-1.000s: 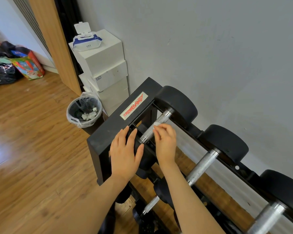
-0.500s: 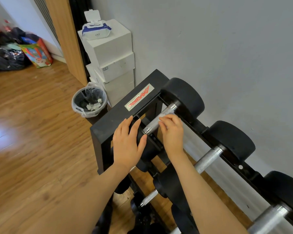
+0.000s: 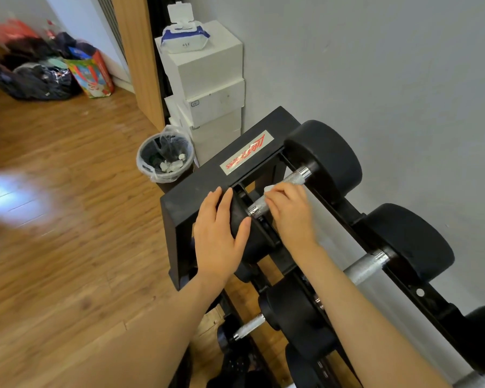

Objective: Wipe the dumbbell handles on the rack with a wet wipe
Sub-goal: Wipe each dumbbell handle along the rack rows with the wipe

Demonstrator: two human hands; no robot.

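Observation:
A black dumbbell rack [image 3: 196, 197] stands against the grey wall. Its leftmost dumbbell has a knurled metal handle [image 3: 294, 179] between two black heads. My right hand [image 3: 290, 211] lies over the middle of that handle, and a bit of white wet wipe [image 3: 268, 189] shows at its fingertips. My left hand [image 3: 220, 233] rests flat on the near black head [image 3: 242, 239] of the same dumbbell, fingers spread. A second dumbbell handle [image 3: 367, 268] lies to the right, and a smaller handle [image 3: 249, 327] sits on the lower tier.
A wet wipe pack [image 3: 184, 37] with its lid up sits on a stack of white boxes [image 3: 207, 88] beside the rack. A lined bin [image 3: 165, 158] with used wipes stands on the wood floor at the rack's left. Bags [image 3: 45, 71] lie far left.
The view has shifted so the rack sits lower and more to the right. My right hand has slid slightly up along the handle. My left hand stays on the near head.

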